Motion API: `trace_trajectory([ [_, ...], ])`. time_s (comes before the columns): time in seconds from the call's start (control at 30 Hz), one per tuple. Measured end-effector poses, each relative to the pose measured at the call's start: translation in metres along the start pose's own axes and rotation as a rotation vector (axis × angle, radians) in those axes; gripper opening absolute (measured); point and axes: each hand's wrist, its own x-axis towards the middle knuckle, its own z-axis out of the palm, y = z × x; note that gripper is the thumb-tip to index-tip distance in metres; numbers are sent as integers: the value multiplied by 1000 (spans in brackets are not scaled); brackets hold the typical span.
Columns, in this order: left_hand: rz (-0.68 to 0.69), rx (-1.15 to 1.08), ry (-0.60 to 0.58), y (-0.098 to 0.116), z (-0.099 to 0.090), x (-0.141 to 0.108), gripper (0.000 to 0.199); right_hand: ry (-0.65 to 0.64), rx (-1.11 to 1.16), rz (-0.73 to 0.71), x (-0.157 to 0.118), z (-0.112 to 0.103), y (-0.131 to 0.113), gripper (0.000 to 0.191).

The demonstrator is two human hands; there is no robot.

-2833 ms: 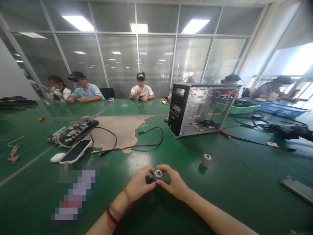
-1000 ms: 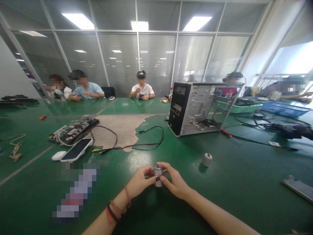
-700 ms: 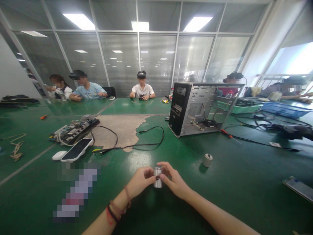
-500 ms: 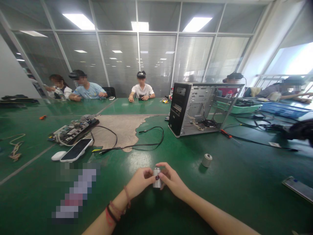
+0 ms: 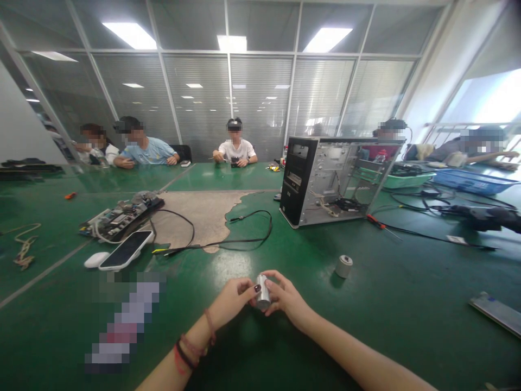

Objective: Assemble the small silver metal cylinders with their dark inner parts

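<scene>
A small silver metal cylinder [image 5: 263, 296] is held between my two hands near the front middle of the green table [image 5: 309, 347]. My left hand [image 5: 236, 296] grips it from the left, its dark-nailed thumb on the side. From the right, my right hand [image 5: 285, 293] wraps its fingers round the same piece. The cylinder is tilted, with its flat bottom end showing. A second, wider grey cylinder [image 5: 344, 266] stands upright to the right of my hands, touched by neither.
An opened computer case [image 5: 299, 179] stands behind, right of centre. On the left lie a circuit assembly [image 5: 120, 217], a phone [image 5: 126, 250] and a white mouse [image 5: 96, 260]. A black cable [image 5: 244, 247] crosses the middle. A screwdriver [image 5: 376, 221] lies right; people sit across the table.
The silver cylinder has tipped, and its bottom end now shows. My left thumb has shifted up and left on it. Both hands still hold it.
</scene>
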Motion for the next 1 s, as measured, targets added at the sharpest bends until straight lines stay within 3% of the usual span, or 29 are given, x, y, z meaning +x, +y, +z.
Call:
trace_trajectory([
  [0.47, -21, -32, -16, 7, 2, -1, 38, -1, 184, 104, -4, 3, -3, 44],
  [0.73, -30, -38, -35, 11, 2, -1, 42, 15, 187, 110, -5, 2, -3, 42],
  [1.0, -78, -111, -78, 2, 1, 1, 44, 17, 162, 120, -4, -1, -2, 36],
])
